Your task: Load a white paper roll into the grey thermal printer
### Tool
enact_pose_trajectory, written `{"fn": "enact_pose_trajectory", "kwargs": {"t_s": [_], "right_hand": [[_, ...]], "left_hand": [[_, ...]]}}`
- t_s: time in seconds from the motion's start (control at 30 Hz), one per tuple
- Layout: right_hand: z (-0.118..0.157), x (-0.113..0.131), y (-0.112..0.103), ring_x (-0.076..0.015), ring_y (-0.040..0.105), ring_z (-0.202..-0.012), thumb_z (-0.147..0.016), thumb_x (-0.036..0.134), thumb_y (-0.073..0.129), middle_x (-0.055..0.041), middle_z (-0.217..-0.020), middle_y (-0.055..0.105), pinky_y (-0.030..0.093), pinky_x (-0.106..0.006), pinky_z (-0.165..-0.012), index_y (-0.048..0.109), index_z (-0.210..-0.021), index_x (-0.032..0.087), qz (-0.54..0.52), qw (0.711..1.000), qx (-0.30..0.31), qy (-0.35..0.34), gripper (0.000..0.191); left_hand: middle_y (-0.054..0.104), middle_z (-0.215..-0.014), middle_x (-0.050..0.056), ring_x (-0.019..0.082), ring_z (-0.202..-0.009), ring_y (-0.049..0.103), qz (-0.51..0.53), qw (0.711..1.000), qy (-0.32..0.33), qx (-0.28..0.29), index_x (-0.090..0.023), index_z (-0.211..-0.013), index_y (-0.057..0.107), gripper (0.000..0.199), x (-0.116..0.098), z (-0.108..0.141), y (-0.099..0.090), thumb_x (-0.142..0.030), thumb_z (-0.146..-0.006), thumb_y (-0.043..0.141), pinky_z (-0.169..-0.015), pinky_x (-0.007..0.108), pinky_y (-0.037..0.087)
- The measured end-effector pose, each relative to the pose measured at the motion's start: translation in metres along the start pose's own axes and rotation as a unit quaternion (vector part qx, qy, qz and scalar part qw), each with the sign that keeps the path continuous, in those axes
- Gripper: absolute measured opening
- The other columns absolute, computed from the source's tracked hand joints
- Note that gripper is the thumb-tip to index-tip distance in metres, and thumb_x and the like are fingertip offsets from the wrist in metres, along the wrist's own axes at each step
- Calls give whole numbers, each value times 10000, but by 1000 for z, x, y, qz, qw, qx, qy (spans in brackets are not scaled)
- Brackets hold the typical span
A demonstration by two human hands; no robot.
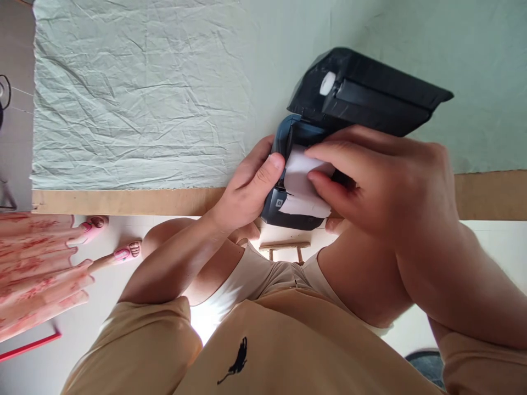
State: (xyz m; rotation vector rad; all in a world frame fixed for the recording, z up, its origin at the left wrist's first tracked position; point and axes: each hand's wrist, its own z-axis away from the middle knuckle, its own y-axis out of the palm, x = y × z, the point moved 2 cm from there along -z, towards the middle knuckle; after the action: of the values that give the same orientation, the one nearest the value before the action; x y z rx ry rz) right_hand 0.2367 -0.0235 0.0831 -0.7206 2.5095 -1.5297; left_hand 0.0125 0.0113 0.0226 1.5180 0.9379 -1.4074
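A small black device point(293, 213) with its hinged lid point(379, 90) swung up lies tilted at the table's near edge. Inside its open bay sits a roll of white paper point(302, 173), its loose end hanging over the device's front. My left hand point(251, 189) grips the device's left side, thumb on the rim. Over the right part of the bay, my right hand point(370, 175) has its thumb and forefinger bent on the paper roll. A white round part point(328, 83) shows on the lid's inner side.
A pale green wrinkled cloth point(140, 99) covers the table, whose wooden edge point(123, 201) runs across the view. At lower left stands another person in a floral garment point(37, 263) and pink sandals point(123, 253). A red bar point(31, 346) lies near the floor.
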Motion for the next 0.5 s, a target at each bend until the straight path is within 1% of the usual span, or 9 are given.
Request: {"fn": "enact_pose_trajectory", "kwargs": {"t_s": [0.03,0.07,0.1,0.17,0.2,0.27,0.37,0.43,0.5], "right_hand": [[0,-1,-1,-128,650,-683,-1225,294,653,50,-904,854,267,-340,-579,870,-1029,295,3,1000,7,-6,293],[0,-2,-2,-128,583,-630,-1218,330,673,51,-802,787,250,-338,-567,854,-996,299,1,1000,14,-16,288],[0,-5,-2,-130,517,-591,-1214,378,694,50,-728,719,236,-338,-561,850,-1002,307,-4,999,23,-24,272],[1,-12,-2,-135,453,-565,-1212,463,706,43,-693,660,226,-344,-566,866,-1099,327,-21,998,45,-28,239],[1,-15,-2,-139,466,-573,-1216,487,705,37,-723,681,235,-347,-575,875,-1175,335,-31,998,56,-23,231],[1,-18,-2,-156,567,-624,-1220,479,716,19,-848,785,305,-348,-596,881,-1333,345,-46,996,71,-12,240],[0,-16,-3,-202,721,-720,-1189,365,750,-1,-988,882,457,-357,-624,868,-1488,343,-62,996,65,-14,322],[-1,-12,-7,-196,745,-723,-1142,278,793,24,-962,876,550,-351,-648,853,-1496,341,-91,995,41,-25,364],[0,-10,-12,-151,706,-664,-1121,244,823,60,-950,863,612,-330,-662,828,-1435,336,-144,989,10,-24,327]], "left_hand": [[863,-1297,133,419,-1415,811,6,1000,-4,-1,-244,-1349,880,948,0,0,0,-1118,-1081,627,-1253,541,670],[856,-1287,136,423,-1417,810,10,1000,-6,-1,-239,-1353,883,956,0,0,1,-1120,-1076,634,-1254,546,666],[853,-1277,136,422,-1405,813,12,1000,-6,-3,-237,-1360,886,956,0,0,0,-1116,-1080,634,-1247,546,667],[862,-1280,128,408,-1367,824,9,1000,-4,-2,-238,-1378,887,938,1,0,-1,-1096,-1100,632,-1224,534,673],[872,-1294,123,398,-1349,830,5,1000,-4,2,-238,-1387,886,925,1,0,-1,-1084,-1109,636,-1211,524,678],[892,-1330,116,383,-1325,841,-3,1000,-1,12,-239,-1404,882,905,2,0,-3,-1066,-1121,646,-1194,505,685],[910,-1384,119,382,-1348,854,-5,999,22,26,-241,-1427,884,875,2,-1,-5,-1034,-1147,644,-1214,494,679],[917,-1426,126,385,-1374,862,0,998,41,37,-247,-1445,887,845,3,-1,-6,-1006,-1167,638,-1223,487,678],[923,-1448,124,381,-1373,873,6,998,45,45,-263,-1475,882,814,5,-1,-7,-980,-1187,626,-1201,480,693]]}}
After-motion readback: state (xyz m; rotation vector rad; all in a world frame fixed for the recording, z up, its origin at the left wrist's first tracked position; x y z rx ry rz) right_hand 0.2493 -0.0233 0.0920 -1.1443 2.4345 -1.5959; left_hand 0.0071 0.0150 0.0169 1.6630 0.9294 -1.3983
